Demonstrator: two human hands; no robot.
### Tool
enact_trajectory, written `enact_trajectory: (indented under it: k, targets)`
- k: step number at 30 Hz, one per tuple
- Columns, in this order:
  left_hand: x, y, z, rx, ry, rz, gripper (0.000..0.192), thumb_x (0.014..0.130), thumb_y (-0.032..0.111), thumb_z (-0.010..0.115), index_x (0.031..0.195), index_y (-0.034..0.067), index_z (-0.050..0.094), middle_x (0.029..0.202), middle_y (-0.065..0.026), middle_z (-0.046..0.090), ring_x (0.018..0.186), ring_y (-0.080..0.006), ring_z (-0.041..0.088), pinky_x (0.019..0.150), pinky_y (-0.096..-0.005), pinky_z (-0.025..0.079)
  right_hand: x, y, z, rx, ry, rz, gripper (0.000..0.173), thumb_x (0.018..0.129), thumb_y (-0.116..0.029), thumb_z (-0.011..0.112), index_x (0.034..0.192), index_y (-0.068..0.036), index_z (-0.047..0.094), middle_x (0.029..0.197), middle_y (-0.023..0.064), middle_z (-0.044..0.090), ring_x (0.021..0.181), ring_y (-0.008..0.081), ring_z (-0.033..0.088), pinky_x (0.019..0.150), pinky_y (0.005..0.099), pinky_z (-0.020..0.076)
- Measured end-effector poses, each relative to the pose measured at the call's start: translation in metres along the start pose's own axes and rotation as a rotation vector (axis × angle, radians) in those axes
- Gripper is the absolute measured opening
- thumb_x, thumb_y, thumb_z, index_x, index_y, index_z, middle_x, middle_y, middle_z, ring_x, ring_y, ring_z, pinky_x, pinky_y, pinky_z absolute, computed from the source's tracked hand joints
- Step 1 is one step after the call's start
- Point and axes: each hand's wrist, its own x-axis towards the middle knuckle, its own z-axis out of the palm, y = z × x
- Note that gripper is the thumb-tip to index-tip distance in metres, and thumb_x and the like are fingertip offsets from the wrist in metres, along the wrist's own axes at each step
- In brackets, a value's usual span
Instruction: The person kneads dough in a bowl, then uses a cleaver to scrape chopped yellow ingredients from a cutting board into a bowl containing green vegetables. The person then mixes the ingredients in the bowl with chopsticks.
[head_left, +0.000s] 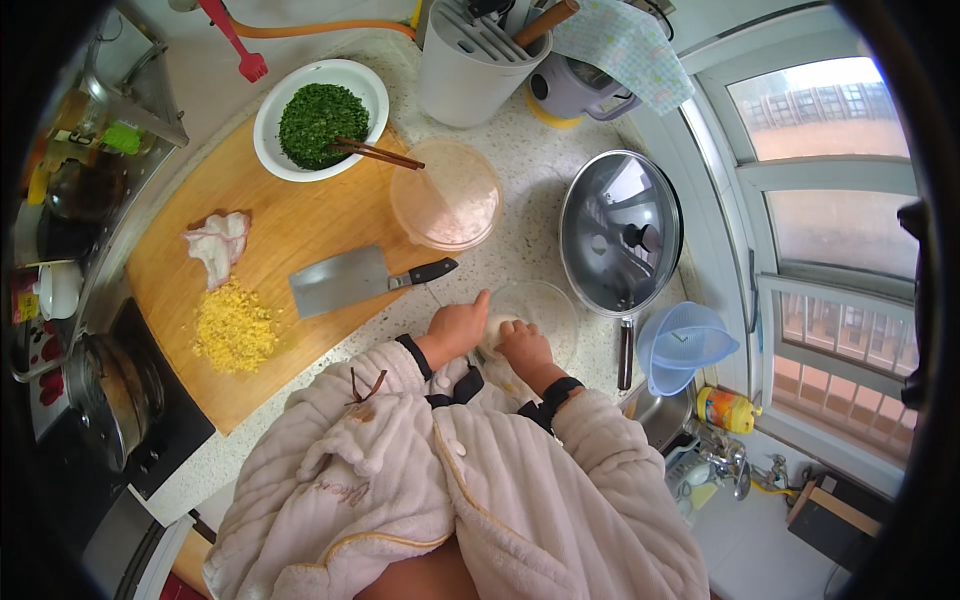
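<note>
A clear glass bowl (564, 319) stands on the speckled countertop close to my body. Inside it, on the left, is a pale lump that looks like dough (496, 324). My right hand (527, 349) reaches into the bowl, its fingers curled over the lump. At the bowl's left rim, my left hand (457, 328) grips the side, one digit pointing away from me; its other fingers are partly hidden. A cleaver (341, 280) lies just beyond my left hand, its blade on the wooden cutting board (330, 217) and its black handle towards the bowl.
Chopped yellow food (235, 328) and a pale scrap (217, 246) lie on the board. Chopped greens fill a white bowl (264, 150) with chopsticks (379, 154). A lidded plastic container (448, 196), lidded pan (619, 229), blue colander (686, 341) and knife block (457, 82) stand around. A stove (169, 405) is left.
</note>
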Motion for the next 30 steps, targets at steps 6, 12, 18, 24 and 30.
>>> enact_trajectory:
  k: [6, 12, 18, 24, 30]
  targets:
    - [-0.002, -0.005, 0.009, -0.014, 0.075, 0.031, 0.027, 0.092, 0.02, 0.046, 0.114, 0.006, 0.039, 0.061, -0.0174, 0.061, 0.055, -0.0394, 0.059, 0.047, -0.0512, 0.045, 0.021, 0.014, -0.01, 0.184, 0.044, 0.108, 0.043, 0.075, -0.032, 0.071, 0.102, -0.006, 0.049, 0.101, 0.0181, 0.06, 0.094, 0.0388, 0.059, 0.075, 0.0476, 0.049]
    - [-0.002, -0.005, 0.01, -0.044, 0.114, 0.042, 0.03, 0.092, 0.023, 0.047, 0.115, 0.005, 0.041, 0.06, -0.0187, 0.06, 0.054, -0.0402, 0.059, 0.047, -0.0518, 0.044, 0.024, 0.025, -0.009, 0.393, 0.172, 0.15, 0.051, 0.07, -0.031, 0.073, 0.107, -0.003, 0.051, 0.104, 0.0208, 0.058, 0.097, 0.0404, 0.057, 0.081, 0.0451, 0.0472]
    - [-0.006, -0.005, -0.003, -0.061, 0.049, 0.021, 0.046, 0.091, 0.039, 0.051, 0.124, 0.008, 0.042, 0.067, -0.0203, 0.062, 0.062, -0.0405, 0.061, 0.055, -0.0508, 0.046, 0.01, 0.037, -0.007, 0.381, 0.137, 0.058, 0.07, 0.065, -0.026, 0.072, 0.127, -0.004, 0.049, 0.117, 0.0214, 0.054, 0.11, 0.04, 0.051, 0.094, 0.0435, 0.043]
    - [-0.027, -0.011, -0.032, -0.126, 0.088, -0.009, 0.05, 0.089, 0.048, 0.052, 0.123, 0.012, 0.047, 0.072, -0.0179, 0.064, 0.072, -0.0379, 0.063, 0.063, -0.0466, 0.047, 0.011, 0.038, -0.004, 0.371, -0.012, 0.098, 0.074, 0.062, -0.029, 0.074, 0.127, -0.004, 0.049, 0.117, 0.0251, 0.053, 0.113, 0.041, 0.048, 0.096, 0.0444, 0.0418]
    - [-0.075, -0.041, -0.056, -0.285, 0.19, 0.021, 0.031, 0.088, 0.034, 0.06, 0.111, 0.013, 0.058, 0.056, -0.0098, 0.055, 0.051, -0.0229, 0.053, 0.049, -0.0359, 0.038, -0.017, 0.017, 0.001, 0.458, 0.133, 0.049, 0.067, 0.058, -0.027, 0.079, 0.115, -0.003, 0.053, 0.113, 0.0206, 0.052, 0.109, 0.0408, 0.049, 0.093, 0.0439, 0.0438]
